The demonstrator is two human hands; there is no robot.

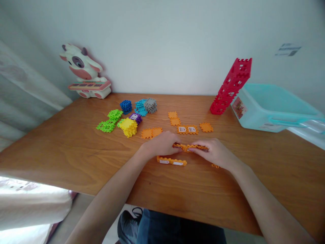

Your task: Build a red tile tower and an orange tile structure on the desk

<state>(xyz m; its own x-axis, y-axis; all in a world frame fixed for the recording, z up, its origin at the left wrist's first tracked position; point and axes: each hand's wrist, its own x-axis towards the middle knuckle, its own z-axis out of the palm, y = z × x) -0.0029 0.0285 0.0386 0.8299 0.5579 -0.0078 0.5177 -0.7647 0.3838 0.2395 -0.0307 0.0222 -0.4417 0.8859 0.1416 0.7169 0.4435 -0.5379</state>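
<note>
Flat orange toothed plastic tiles [187, 147] were pinched between the left hand [165, 142] and right hand [217, 151], probably to keep them steady.

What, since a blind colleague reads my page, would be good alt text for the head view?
The left hand and right hand hold joined orange pieces over a wooden table. More orange tiles lie nearby; a red tower stands beside a turquoise bin at right, a cow toy at left.
</note>
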